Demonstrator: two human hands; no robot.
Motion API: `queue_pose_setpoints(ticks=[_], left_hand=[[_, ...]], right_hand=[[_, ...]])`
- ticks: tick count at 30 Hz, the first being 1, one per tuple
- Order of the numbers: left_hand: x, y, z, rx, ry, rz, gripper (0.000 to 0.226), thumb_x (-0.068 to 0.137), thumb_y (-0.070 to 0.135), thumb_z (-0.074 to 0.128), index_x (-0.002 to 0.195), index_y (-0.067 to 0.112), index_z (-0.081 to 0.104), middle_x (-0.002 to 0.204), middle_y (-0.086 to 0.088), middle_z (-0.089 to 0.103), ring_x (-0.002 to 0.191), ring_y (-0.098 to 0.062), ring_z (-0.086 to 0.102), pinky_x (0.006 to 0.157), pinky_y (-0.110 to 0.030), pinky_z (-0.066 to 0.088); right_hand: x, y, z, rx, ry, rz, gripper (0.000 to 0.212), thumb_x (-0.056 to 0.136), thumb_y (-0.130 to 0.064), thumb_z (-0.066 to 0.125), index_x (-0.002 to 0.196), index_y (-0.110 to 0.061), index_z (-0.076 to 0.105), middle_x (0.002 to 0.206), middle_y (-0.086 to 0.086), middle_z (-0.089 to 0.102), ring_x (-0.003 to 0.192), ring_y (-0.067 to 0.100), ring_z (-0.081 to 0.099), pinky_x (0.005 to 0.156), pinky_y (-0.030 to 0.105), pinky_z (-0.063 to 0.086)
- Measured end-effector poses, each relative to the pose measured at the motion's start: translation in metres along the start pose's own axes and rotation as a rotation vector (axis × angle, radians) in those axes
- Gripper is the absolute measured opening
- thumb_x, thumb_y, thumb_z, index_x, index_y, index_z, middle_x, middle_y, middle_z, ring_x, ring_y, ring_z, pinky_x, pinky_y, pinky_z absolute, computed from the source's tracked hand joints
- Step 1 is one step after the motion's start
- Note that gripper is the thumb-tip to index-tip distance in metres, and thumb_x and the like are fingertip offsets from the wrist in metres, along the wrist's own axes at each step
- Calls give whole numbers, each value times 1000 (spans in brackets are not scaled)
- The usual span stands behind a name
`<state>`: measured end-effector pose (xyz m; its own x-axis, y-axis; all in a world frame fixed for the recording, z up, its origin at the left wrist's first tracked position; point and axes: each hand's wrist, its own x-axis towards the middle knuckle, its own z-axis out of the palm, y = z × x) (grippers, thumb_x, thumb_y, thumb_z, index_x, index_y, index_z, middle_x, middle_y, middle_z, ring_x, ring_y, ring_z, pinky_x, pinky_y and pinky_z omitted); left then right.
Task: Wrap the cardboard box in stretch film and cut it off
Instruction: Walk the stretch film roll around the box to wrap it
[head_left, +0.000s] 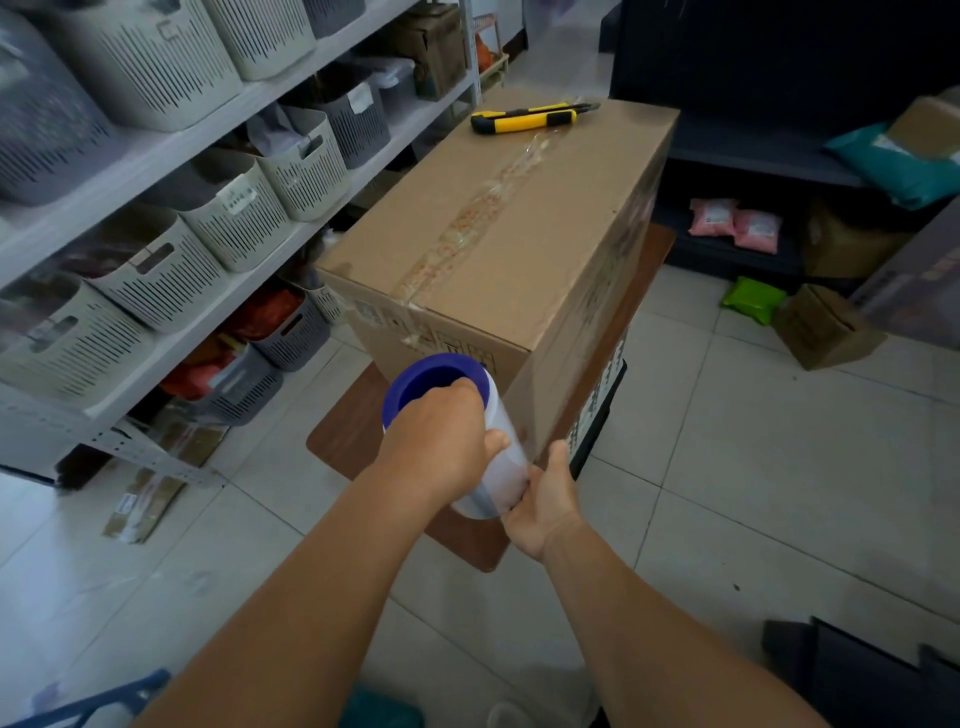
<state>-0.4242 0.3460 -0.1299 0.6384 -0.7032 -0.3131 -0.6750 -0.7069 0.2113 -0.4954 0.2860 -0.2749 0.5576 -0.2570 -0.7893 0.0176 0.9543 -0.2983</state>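
Both hands hold the stretch film roll (467, 436) upright: left hand (441, 441) gripping its blue top rim, right hand (545, 493) cupping the bottom. The cardboard box (498, 249) on the brown surface (343, 431) lies at twelve o'clock, its near corner just beside the roll; the utility knife (524, 118) rests on its far end.

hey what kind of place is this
Probably a small stockroom or packing room: shelves of labelled storage baskets, bagged parcels at the right, and a taped cardboard box being wrapped.

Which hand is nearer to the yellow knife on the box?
Left. The left hand grips the film roll's upper end, below the yellow knife; the right hand holds its lower end, farther.
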Motion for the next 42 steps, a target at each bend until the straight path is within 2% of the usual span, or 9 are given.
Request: queue_pose_setpoints(ticks=[7, 12, 17, 21, 24, 30, 35, 37, 42], left_hand=[[7, -11, -2, 4, -25, 46, 31, 92, 38, 58, 88, 14, 39, 64, 3, 46, 57, -11, 45, 56, -28, 39], [16, -19, -13, 35, -86, 42, 38, 88, 44, 61, 72, 15, 40, 58, 2, 43, 51, -12, 41, 49, -24, 34], [24, -27, -25, 49, -247, 61, 48, 78, 52, 67, 65, 15, 40, 57, 0, 36, 50, -14, 35, 53, -26, 33], [28, -29, -32, 71, -329, 109, 48, 75, 53, 69, 64, 15, 40, 57, 1, 35, 50, -12, 33, 51, -25, 31], [30, -30, -33, 107, -383, 161, 44, 76, 50, 69, 65, 17, 42, 59, 3, 37, 52, -11, 35, 52, -23, 31], [45, -45, -33, 166, -439, 334, 44, 77, 51, 69, 66, 18, 41, 60, 3, 41, 54, -11, 39, 52, -24, 31], [60, -59, -41, 250, -451, 487, 45, 77, 50, 69, 68, 15, 42, 60, 1, 41, 54, -14, 39, 54, -26, 33], [64, -64, -45, 261, -440, 537, 45, 77, 49, 70, 68, 14, 43, 59, 0, 40, 53, -15, 38, 53, -26, 32], [68, -73, -50, 278, -418, 588, 45, 75, 47, 73, 67, 15, 42, 60, 0, 43, 52, -14, 39, 51, -26, 31]], right_hand=[[10, 6, 3, 37, 16, -20, 80, 92, -70, 20, 126, -7, 56, 122, 19, 65, 111, 31, 62, 100, 42, 48], [18, 7, 8, 52, -4, 20, 76, 94, -67, 17, 117, -7, 59, 113, 17, 67, 101, 28, 63, 84, 37, 51], [29, 16, 11, 117, -57, 71, 76, 97, -63, 19, 130, -5, 56, 124, 19, 65, 119, 30, 58, 110, 40, 39], [35, 17, 8, 192, -43, 83, 74, 98, -61, 21, 132, -4, 54, 128, 19, 63, 125, 30, 55, 113, 40, 36], [35, 19, 10, 214, -17, 66, 72, 99, -59, 21, 126, -3, 56, 127, 19, 62, 123, 30, 55, 107, 38, 41], [38, 32, 24, 363, 34, -48, 66, 100, -56, 22, 112, -4, 60, 111, 19, 67, 106, 29, 61, 104, 38, 41], [43, 51, 45, 520, 53, -177, 70, 100, -57, 19, 117, -4, 61, 104, 18, 69, 98, 28, 64, 89, 37, 49], [48, 56, 53, 553, 53, -225, 74, 99, -59, 18, 121, -2, 60, 107, 19, 69, 98, 29, 64, 85, 36, 50], [53, 67, 61, 605, 51, -286, 78, 97, -64, 19, 126, -2, 57, 120, 21, 66, 109, 31, 62, 92, 38, 49]])
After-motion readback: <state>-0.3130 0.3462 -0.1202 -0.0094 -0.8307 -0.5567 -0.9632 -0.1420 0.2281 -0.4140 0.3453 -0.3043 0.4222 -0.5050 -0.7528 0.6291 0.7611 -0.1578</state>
